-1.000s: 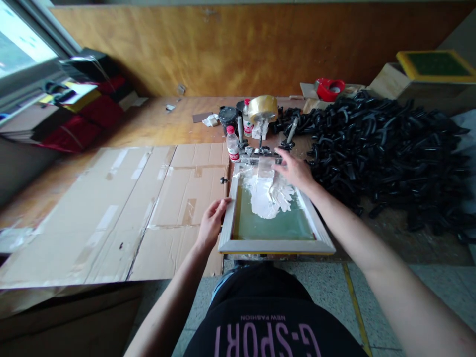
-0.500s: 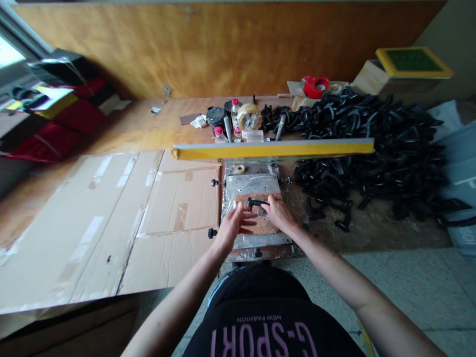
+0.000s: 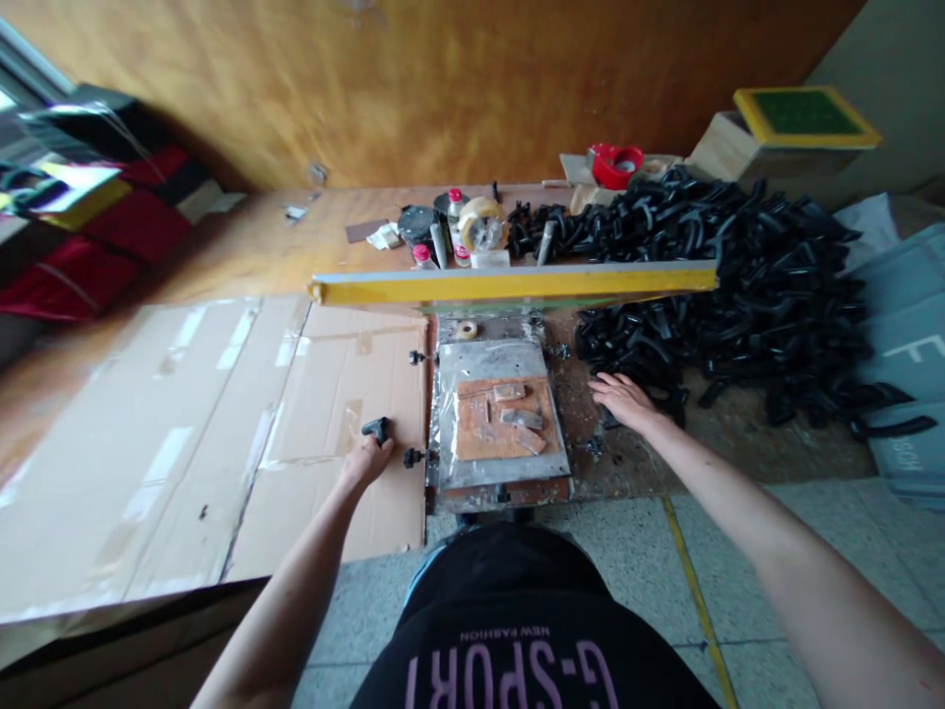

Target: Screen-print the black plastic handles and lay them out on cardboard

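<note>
Two-handed handling at a workbench, viewed from the head. The left hand (image 3: 367,461) pinches a curved black piece (image 3: 376,428) between thumb and fingers at the cardboard sheet (image 3: 287,433); whether the piece bears on the sheet cannot be told. The right hand (image 3: 624,399), palm down with fingers somewhat spread, lies at the near left edge of the heap of black pieces (image 3: 775,286); contact with a piece beneath it is unclear, and no grasp is visible. Between the hands, a metal plate (image 3: 487,359) carries a reddish board (image 3: 472,443), on which small blocks (image 3: 521,418) lie with no black piece among them. A yellow-edged frame (image 3: 517,284) stands above the far end of the plate, seen nearly edge-on. Behind it are a large tape roll (image 3: 483,225) and a bottle with a red cap (image 3: 456,226); a small tape ring (image 3: 468,330) lies beyond the board. The step appears to be a placement at the left paired with a reach at the right. As judged from the poses, setting down the left piece calls for a level, gentle opening of the pinch, whereas a pick at the right calls for closing on one piece free of its tangled neighbours
</note>
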A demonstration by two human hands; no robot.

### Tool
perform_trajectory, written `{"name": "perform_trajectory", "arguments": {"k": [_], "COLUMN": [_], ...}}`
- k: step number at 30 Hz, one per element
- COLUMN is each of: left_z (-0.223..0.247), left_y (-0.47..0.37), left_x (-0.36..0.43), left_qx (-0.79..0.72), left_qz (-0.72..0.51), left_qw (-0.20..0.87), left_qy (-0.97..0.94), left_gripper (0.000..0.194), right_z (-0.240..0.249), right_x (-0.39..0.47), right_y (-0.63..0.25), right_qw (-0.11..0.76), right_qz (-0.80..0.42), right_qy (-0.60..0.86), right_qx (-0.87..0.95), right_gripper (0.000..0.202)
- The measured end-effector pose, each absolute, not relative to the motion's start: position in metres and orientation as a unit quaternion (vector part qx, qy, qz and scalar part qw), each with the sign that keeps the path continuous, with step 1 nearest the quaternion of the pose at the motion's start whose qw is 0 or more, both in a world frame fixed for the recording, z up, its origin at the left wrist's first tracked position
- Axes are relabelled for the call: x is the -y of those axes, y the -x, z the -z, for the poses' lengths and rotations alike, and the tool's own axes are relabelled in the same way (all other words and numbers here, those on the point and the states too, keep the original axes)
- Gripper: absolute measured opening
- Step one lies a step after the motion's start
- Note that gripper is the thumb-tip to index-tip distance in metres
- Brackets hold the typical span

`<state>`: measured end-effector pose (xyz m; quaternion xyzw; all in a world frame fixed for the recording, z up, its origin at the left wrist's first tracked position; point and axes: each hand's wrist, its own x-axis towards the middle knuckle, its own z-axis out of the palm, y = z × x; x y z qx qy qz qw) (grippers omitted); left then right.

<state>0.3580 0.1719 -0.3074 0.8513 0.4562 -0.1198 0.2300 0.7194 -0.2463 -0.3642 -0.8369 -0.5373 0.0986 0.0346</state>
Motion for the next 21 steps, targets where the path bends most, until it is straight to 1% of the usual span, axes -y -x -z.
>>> {"name": "perform_trajectory", "arguments": {"k": [5, 7, 8, 10, 13, 15, 18, 21], "left_z": [0.302, 0.289, 0.278, 0.249, 0.193, 0.157, 0.125, 0.125], "left_y": [-0.363, -0.371, -0.377, -0.395, -0.43, -0.454, -0.475, -0.466], "left_x": [-0.18, -0.187, -0.188, -0.185, -0.165, -0.147, -0.124, -0.108], "left_qx": [-0.478, -0.473, -0.466, -0.433, -0.323, -0.251, -0.208, -0.212], "left_qz": [0.123, 0.099, 0.071, -0.037, -0.251, -0.335, -0.37, -0.357], "left_qw": [0.188, 0.184, 0.201, 0.294, 0.489, 0.558, 0.589, 0.588], "left_qy": [-0.849, -0.856, -0.859, -0.851, -0.77, -0.716, -0.688, -0.694], "left_gripper": [0.05, 0.047, 0.046, 0.046, 0.048, 0.048, 0.049, 0.051], "right_z": [0.373, 0.37, 0.366, 0.355, 0.331, 0.317, 0.306, 0.305], "right_x": [0.26, 0.259, 0.255, 0.236, 0.187, 0.152, 0.113, 0.102], "right_y": [-0.731, -0.732, -0.729, -0.715, -0.672, -0.639, -0.603, -0.59], "right_qw": [0.053, 0.06, 0.067, 0.098, 0.178, 0.198, 0.162, 0.136], "right_qz": [-0.132, -0.128, -0.118, -0.082, -0.033, -0.025, -0.012, -0.007], "right_qy": [0.827, 0.833, 0.838, 0.854, 0.849, 0.811, 0.786, 0.789], "right_qx": [0.544, 0.536, 0.529, 0.504, 0.496, 0.55, 0.597, 0.599], "right_gripper": [0.043, 0.041, 0.039, 0.036, 0.039, 0.04, 0.037, 0.038]}}
